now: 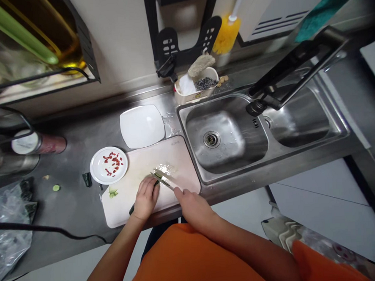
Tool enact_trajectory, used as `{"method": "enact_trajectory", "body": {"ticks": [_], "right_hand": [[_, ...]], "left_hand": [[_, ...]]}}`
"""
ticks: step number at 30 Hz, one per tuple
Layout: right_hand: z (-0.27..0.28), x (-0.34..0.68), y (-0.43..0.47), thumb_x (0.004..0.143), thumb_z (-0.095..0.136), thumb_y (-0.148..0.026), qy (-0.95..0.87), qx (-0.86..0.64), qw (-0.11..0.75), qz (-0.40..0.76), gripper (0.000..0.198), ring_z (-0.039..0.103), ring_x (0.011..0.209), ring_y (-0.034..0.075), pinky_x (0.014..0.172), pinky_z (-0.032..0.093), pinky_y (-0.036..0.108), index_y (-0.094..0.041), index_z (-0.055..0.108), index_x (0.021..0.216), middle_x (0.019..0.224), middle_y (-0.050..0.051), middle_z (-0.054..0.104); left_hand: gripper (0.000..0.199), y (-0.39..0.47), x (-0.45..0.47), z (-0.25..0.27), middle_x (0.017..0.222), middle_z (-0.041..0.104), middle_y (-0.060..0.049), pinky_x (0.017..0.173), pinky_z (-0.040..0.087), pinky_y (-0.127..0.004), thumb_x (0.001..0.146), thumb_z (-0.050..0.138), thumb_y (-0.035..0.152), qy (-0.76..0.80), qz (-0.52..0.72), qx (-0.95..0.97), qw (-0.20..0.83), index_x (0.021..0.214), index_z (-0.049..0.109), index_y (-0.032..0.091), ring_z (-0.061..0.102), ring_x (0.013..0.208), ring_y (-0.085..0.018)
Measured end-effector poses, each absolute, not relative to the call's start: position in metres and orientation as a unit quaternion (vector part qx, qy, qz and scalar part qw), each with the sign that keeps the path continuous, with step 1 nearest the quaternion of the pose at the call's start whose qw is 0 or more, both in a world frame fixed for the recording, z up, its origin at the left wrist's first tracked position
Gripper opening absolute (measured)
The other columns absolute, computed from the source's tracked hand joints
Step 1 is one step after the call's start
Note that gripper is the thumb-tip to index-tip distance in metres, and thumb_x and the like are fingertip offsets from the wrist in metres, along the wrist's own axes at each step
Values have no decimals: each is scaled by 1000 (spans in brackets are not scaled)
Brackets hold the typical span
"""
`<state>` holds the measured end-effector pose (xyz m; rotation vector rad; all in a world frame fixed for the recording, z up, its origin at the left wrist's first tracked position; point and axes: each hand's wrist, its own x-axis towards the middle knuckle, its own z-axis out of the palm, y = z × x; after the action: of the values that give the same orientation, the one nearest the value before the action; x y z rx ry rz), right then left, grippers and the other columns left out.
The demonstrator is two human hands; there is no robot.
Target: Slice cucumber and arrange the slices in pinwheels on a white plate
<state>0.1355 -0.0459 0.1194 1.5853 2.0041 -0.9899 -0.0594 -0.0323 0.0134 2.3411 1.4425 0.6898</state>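
Note:
On the white cutting board (pixel 128 212), my left hand (pixel 145 198) is closed over a dark green cucumber (pixel 132 209), and most of it is hidden under the palm. My right hand (pixel 193 203) grips the handle of a knife (pixel 164 179). The blade lies at the cucumber's cut end, just by my left fingertips. A few pale green slices (pixel 113 192) rest at the board's left side. Wet, shiny patches show on the board behind the blade. A round white plate (pixel 94 167) with small red pieces on it overlaps the board's back left corner.
A square white plate (pixel 142 125) stands behind the board. To the right is a double steel sink (pixel 229 150) with a black faucet (pixel 285 71). A caddy (pixel 188 99) holds scrubbers by the wall. Plastic bags (pixel 8 227) and a can (pixel 48 144) occupy the left.

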Motion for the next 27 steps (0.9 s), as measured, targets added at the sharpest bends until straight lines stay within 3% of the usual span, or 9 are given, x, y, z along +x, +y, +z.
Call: {"method": "enact_trajectory", "body": {"ticks": [27], "right_hand": [[116,134,-34,86,31,-3,708,564,188,-380,34,66,81,23,63,48,27,-17,49,111,86,11,64]], "left_hand": [[29,-31,-59,14,110,63,-11,96,48,-45,88,52,15,502,238,817,156,116,54,17,57,108,-23]]}}
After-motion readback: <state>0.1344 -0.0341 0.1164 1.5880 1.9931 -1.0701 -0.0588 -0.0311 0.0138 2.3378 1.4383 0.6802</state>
